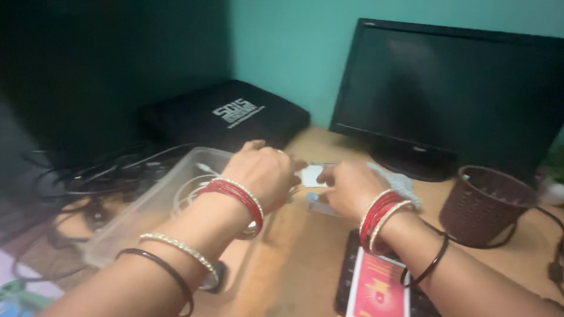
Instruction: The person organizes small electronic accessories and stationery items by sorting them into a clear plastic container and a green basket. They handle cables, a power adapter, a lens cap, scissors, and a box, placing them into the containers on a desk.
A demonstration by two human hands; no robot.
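Note:
My left hand (267,173) and my right hand (348,188) meet over the wooden desk (299,252), both with red and pale bangles at the wrists. Between their fingertips is a small white flat object (311,175), which both hands seem to pinch; the blur hides the exact grip. A light blue-white piece (317,204) lies just under my right hand. My left wrist hangs over the near corner of a clear plastic box (150,205) holding white cables (188,196).
A dark monitor (452,94) stands at the back right, a black case (226,114) at the back left. A brown woven basket (484,202) sits right. Black cables (100,176) tangle at left. A black keyboard (346,287) with a red card (379,287) on it lies near me.

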